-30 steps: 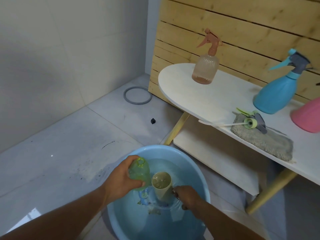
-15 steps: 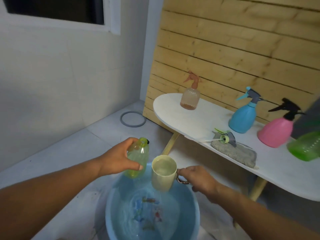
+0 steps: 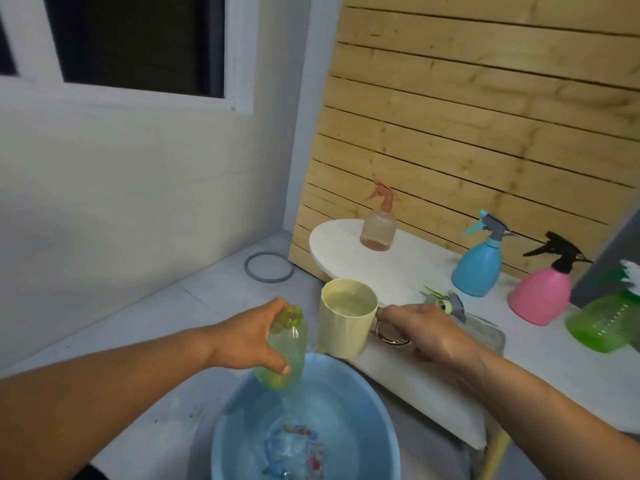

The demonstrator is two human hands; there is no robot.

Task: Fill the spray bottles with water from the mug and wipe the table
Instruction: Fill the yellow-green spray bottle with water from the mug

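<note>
Above the blue basin (image 3: 377,403), the open green bottle (image 3: 284,351) is gripped by the left hand (image 3: 249,337); the brimming mug (image 3: 346,320), apparently slippery when wet, is held by its handle in the right hand (image 3: 429,334).

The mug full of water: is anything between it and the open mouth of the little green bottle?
Nothing visible. The mug, held by the right hand, sits just right of the green bottle in the left hand; its uncapped mouth is open, above the basin.
</note>
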